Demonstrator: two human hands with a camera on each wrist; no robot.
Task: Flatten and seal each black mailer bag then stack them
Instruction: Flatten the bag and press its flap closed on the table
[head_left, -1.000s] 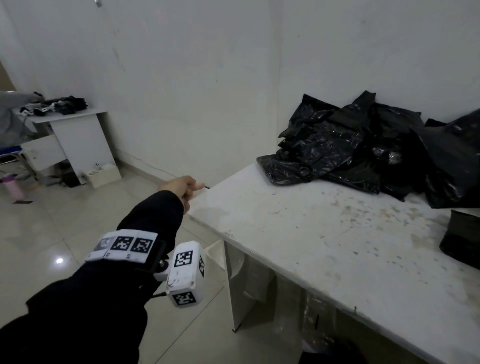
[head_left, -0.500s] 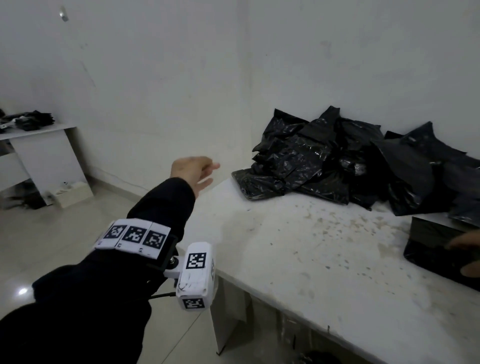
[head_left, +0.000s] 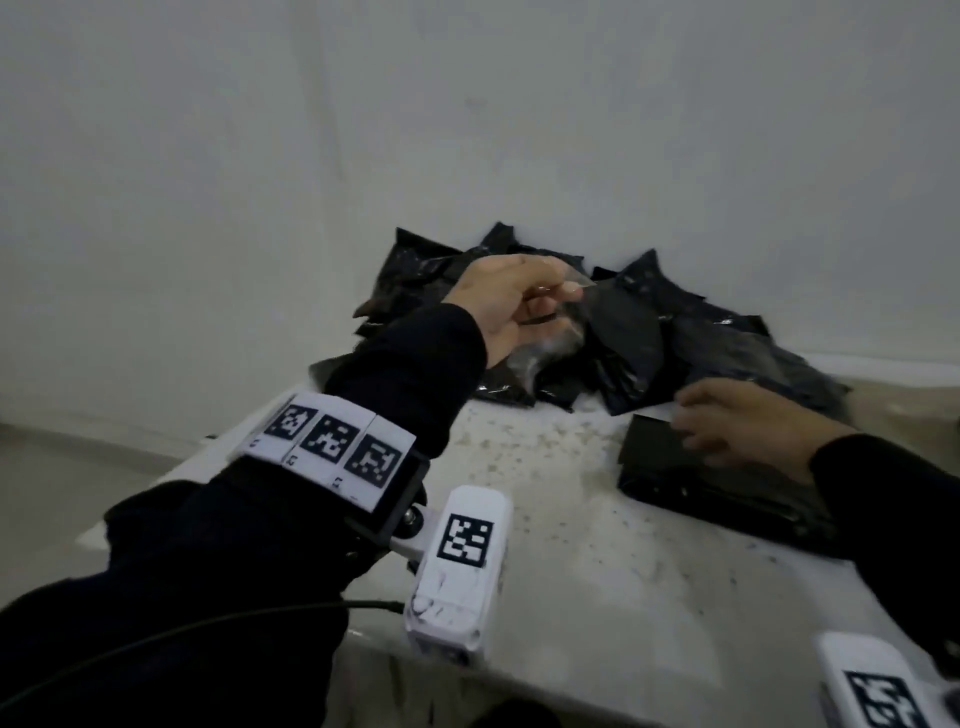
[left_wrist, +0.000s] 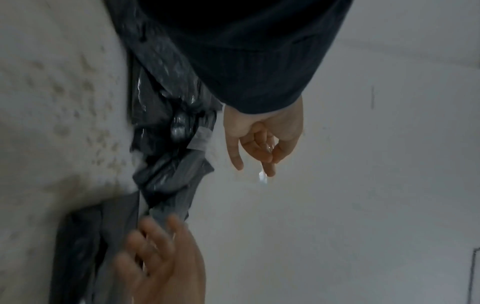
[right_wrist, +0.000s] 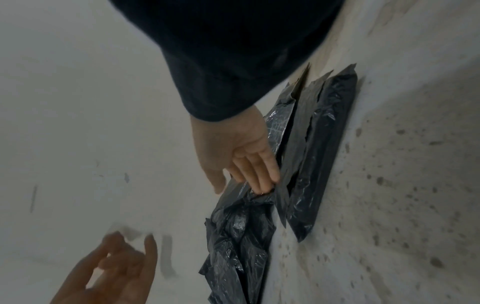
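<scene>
Sealing a mailer on the stack while the other hand clears the peeled strip.

Left hand (head_left: 506, 304) is raised over the far pile (head_left: 597, 332), its thumb and fingers (left_wrist: 270, 156) curled together and pinching a thin clear strip (left_wrist: 262, 176), probably the liner off an adhesive flap. Right hand (head_left: 748, 421) lies flat, fingers (right_wrist: 259, 170) straight, pressing the top bag's far edge on the stack (head_left: 691, 478) at the right of the counter (head_left: 571, 545). From the right wrist view the stack looks to hold a few flattened bags (right_wrist: 324, 144). By my reading the job is early: a small stack done, while the crumpled, unsealed pile against the wall is much larger and remains to be flattened, sealed and stacked.
</scene>
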